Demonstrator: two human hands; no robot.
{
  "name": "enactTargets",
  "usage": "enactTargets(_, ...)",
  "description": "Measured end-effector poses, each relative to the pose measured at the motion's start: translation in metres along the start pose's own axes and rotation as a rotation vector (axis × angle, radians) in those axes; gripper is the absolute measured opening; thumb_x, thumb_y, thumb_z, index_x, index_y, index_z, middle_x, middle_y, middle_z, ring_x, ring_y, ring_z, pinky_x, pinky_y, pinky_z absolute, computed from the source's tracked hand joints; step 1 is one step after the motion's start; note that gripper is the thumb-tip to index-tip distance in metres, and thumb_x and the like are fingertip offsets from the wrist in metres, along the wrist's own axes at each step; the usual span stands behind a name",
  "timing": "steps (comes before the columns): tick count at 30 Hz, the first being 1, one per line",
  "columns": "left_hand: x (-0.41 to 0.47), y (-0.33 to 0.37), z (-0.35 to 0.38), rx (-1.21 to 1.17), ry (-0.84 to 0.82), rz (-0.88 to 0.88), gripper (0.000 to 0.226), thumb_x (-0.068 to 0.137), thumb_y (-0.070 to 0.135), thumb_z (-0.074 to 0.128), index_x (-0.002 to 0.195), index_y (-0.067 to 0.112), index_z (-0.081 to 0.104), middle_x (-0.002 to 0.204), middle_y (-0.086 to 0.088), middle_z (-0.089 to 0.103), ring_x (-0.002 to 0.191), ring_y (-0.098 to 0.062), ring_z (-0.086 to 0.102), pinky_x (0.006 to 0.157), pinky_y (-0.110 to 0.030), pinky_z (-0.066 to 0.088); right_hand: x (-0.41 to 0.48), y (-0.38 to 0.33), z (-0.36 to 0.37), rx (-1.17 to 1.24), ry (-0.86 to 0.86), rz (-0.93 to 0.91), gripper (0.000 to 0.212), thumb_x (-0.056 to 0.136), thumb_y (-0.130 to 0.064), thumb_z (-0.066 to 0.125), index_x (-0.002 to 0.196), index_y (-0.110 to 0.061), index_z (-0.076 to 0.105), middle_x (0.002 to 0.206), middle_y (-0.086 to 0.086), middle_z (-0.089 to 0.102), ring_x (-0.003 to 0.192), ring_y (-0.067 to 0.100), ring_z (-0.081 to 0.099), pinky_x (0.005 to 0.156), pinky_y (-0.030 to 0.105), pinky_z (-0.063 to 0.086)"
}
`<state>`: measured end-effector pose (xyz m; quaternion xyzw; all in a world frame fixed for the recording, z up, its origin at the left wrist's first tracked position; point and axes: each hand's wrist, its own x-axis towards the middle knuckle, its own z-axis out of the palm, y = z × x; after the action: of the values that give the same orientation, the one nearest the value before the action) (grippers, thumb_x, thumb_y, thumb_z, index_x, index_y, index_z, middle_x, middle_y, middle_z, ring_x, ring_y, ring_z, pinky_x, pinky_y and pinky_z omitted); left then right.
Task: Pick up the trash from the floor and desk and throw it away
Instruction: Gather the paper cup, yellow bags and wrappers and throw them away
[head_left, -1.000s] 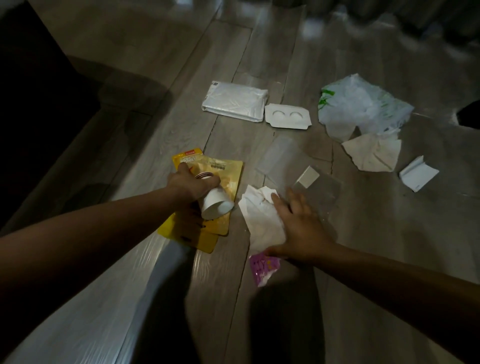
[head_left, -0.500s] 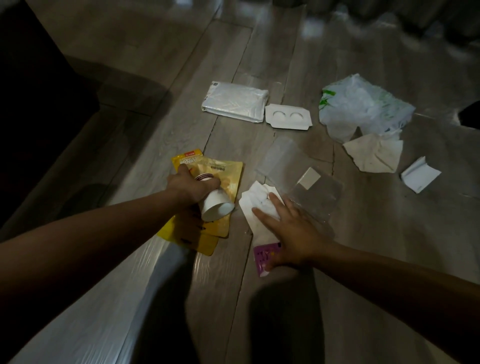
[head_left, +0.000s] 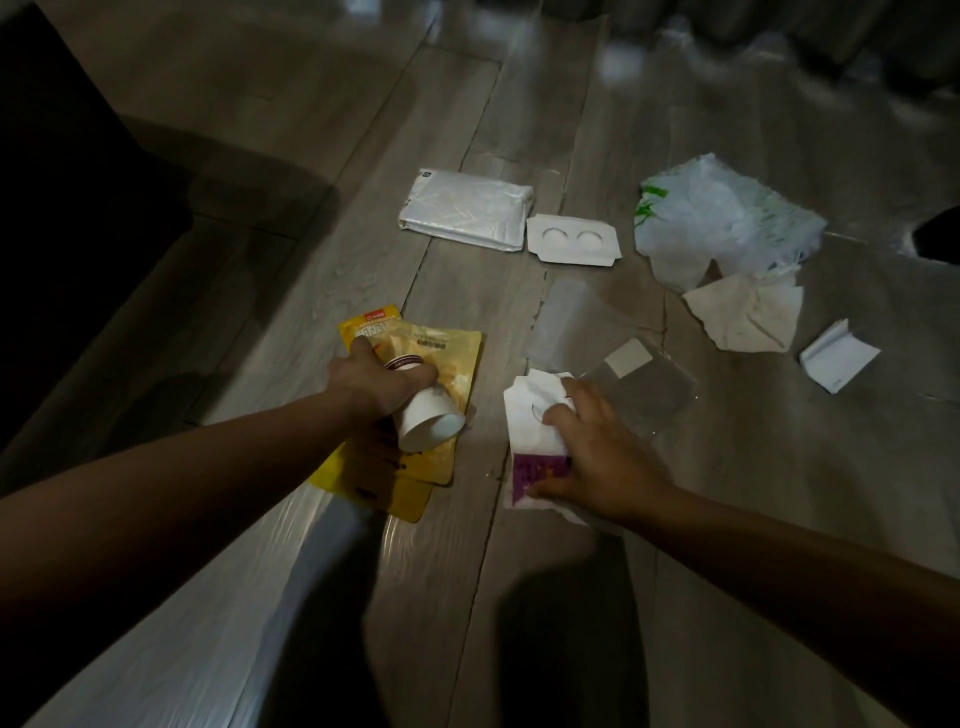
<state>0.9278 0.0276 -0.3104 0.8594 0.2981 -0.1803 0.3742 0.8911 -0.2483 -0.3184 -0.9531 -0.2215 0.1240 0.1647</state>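
Yellow pouches (head_left: 457, 364) lie on the wooden floor (head_left: 467, 291), their red label and pale characters too blurred to read. Above them the left grip (head_left: 374, 384) clasps a white paper cup (head_left: 426, 415). The right grip (head_left: 597, 457) curls onto white paper (head_left: 522, 415) bearing a purple packet (head_left: 535, 470), its print illegible.
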Motion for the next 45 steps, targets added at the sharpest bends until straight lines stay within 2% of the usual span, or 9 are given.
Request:
enactTargets(3,0.001,0.0,0.0,0.003,-0.003,-0.003,0.101,0.067,0.061,0.07,0.145,0.014,0.025,0.14,-0.017,0.037,0.124,-0.038,0.043,0.1,-0.045,0.044,0.0,0.005,-0.003,-0.064,0.06,-0.055,0.077,0.064,-0.067,0.069,0.125,-0.028,0.042,0.157,0.0,0.01,0.146,0.027,0.004,0.111,0.051,0.025)
enactTargets(7,0.002,-0.001,0.0,0.001,0.0,0.002,0.101,0.066,0.063,0.071,0.144,0.015,0.026,0.141,-0.018,0.036,0.124,-0.038,0.043,0.098,-0.045,0.044,0.013,0.022,-0.013,-0.086,0.093,0.102,0.089,0.06,-0.067,0.072,0.131,-0.024,0.039,0.159,0.002,0.003,0.146,0.031,-0.003,0.115,0.055,0.016)
enactTargets(11,0.002,-0.001,0.001,-0.008,0.003,-0.003,0.102,0.064,0.062,0.072,0.143,0.016,0.027,0.139,-0.018,0.037,0.123,-0.039,0.044,0.096,-0.047,0.045,0.036,0.041,-0.024,-0.013,-0.078,0.337,0.142,0.044,-0.072,0.079,0.149,-0.03,-0.008,0.158,0.001,-0.021,0.145,0.034,-0.016,0.116,0.059,0.009)
enactTargets(15,0.004,-0.003,0.002,-0.018,0.007,-0.005,0.101,0.063,0.062,0.073,0.142,0.016,0.03,0.138,-0.017,0.038,0.122,-0.038,0.044,0.095,-0.046,0.044,0.054,0.056,-0.031,-0.052,-0.221,0.355,0.158,0.035,-0.078,0.077,0.143,-0.034,-0.03,0.155,0.003,-0.032,0.142,0.037,-0.025,0.114,0.064,0.003)
enactTargets(22,0.006,-0.002,0.003,0.009,0.019,-0.013,0.102,0.065,0.062,0.072,0.144,0.016,0.028,0.141,-0.017,0.033,0.124,-0.038,0.042,0.096,-0.043,0.042,0.081,0.065,-0.038,-0.124,-0.416,0.348,0.158,0.027,-0.084,0.071,0.144,-0.038,-0.025,0.156,0.008,-0.026,0.142,0.042,-0.02,0.112,0.065,0.001)
enactTargets(31,0.002,0.001,0.002,0.009,0.013,-0.015,0.1,0.064,0.062,0.073,0.142,0.016,0.029,0.139,-0.017,0.035,0.123,-0.038,0.043,0.094,-0.042,0.042,0.084,0.072,-0.032,-0.126,-0.36,0.337,0.154,0.019,-0.089,0.066,0.144,-0.044,-0.013,0.158,0.003,-0.015,0.144,0.041,-0.011,0.109,0.066,0.009)
enactTargets(36,0.002,0.0,0.003,0.005,0.02,-0.016,0.1,0.064,0.062,0.072,0.143,0.018,0.029,0.138,-0.017,0.036,0.122,-0.037,0.044,0.093,-0.041,0.042,0.092,0.069,-0.038,-0.097,-0.301,0.382,0.167,0.008,-0.091,0.06,0.14,-0.041,-0.029,0.155,0.005,-0.029,0.144,0.041,-0.009,0.11,0.065,0.009)
enactTargets(42,0.001,0.001,0.004,0.006,0.038,-0.016,0.101,0.065,0.061,0.072,0.144,0.018,0.027,0.14,-0.017,0.032,0.125,-0.038,0.041,0.095,-0.041,0.04,0.099,0.066,-0.043,-0.103,-0.373,0.41,0.164,0.02,-0.083,0.073,0.144,-0.037,-0.024,0.157,0.01,-0.02,0.144,0.04,-0.014,0.111,0.064,0.007)
enactTargets(45,0.0,0.002,0.003,0.006,0.029,-0.022,0.102,0.066,0.06,0.072,0.145,0.018,0.024,0.141,-0.017,0.03,0.126,-0.038,0.039,0.097,-0.043,0.04,0.095,0.066,-0.043,-0.115,-0.34,0.394,0.156,0.028,-0.082,0.074,0.147,-0.036,-0.015,0.158,0.008,-0.013,0.144,0.04,-0.008,0.11,0.065,0.012)
